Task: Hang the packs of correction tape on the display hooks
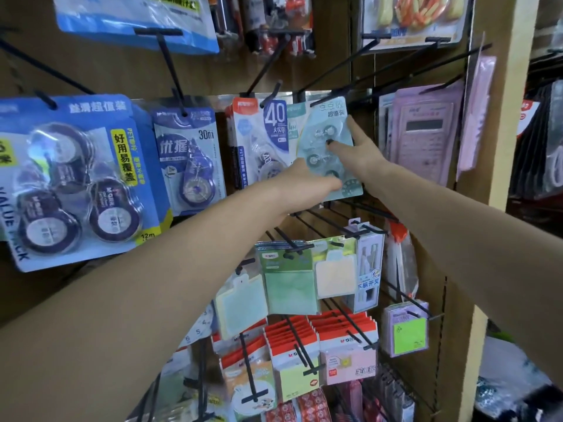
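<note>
A pale teal pack [327, 138] with several round tape rollers hangs high in the middle of the display, its top at a black hook [323, 77]. My right hand [355, 147] pinches its right edge, thumb on the front and fingers behind. My left hand [307, 181] holds the pack's lower left part from below. To the left hang a white "40" tape pack [265, 141], a blue "30m" pack [190, 153] and a big blue value pack [76, 178] with three dark rollers.
Long black hooks [329, 220] stick out below the pack. Under them hang sticky notes [289, 275], red-topped note packs [344, 339] and a purple note pack [406, 330]. Pink calculator packs [423, 135] hang on the right beside a wooden post [499, 147].
</note>
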`<state>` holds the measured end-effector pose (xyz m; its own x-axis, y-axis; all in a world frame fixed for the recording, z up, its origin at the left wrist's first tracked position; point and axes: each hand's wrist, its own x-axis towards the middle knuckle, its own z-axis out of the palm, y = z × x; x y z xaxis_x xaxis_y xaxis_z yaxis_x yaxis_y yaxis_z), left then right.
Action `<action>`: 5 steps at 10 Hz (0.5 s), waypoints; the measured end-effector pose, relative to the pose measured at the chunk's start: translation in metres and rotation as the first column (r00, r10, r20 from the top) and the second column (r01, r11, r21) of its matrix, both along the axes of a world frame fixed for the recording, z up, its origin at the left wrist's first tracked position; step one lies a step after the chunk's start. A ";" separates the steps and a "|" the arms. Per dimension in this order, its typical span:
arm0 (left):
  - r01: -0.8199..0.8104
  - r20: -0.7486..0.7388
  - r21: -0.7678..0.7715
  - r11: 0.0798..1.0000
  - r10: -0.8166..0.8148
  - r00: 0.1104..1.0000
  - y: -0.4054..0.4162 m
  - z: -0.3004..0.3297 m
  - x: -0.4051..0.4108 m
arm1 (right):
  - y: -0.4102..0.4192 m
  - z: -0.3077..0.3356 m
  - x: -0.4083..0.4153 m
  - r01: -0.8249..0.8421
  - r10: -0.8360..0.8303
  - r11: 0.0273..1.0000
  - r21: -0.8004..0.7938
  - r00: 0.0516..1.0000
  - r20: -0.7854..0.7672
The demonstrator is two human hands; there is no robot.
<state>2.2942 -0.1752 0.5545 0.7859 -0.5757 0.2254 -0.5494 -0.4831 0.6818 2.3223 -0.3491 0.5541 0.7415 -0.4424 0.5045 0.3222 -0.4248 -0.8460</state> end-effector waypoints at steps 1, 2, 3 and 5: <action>0.026 0.070 0.024 0.999 -0.028 0.997 0.009 -0.004 -0.003 | 0.001 -0.002 0.014 0.038 -0.039 0.999 -0.026 0.998 -0.040; 0.066 0.058 0.004 0.998 -0.066 0.996 0.010 -0.007 0.004 | 0.002 -0.004 0.024 0.054 -0.057 0.996 -0.069 0.997 -0.051; 0.011 0.078 -0.031 0.999 -0.009 0.997 0.017 -0.007 0.007 | 0.003 -0.007 0.030 0.083 -0.088 0.994 -0.075 0.993 -0.077; 0.006 0.258 -0.073 0.997 0.013 0.966 0.038 -0.008 0.014 | -0.003 -0.012 0.028 0.219 -0.223 0.975 -0.039 0.964 -0.143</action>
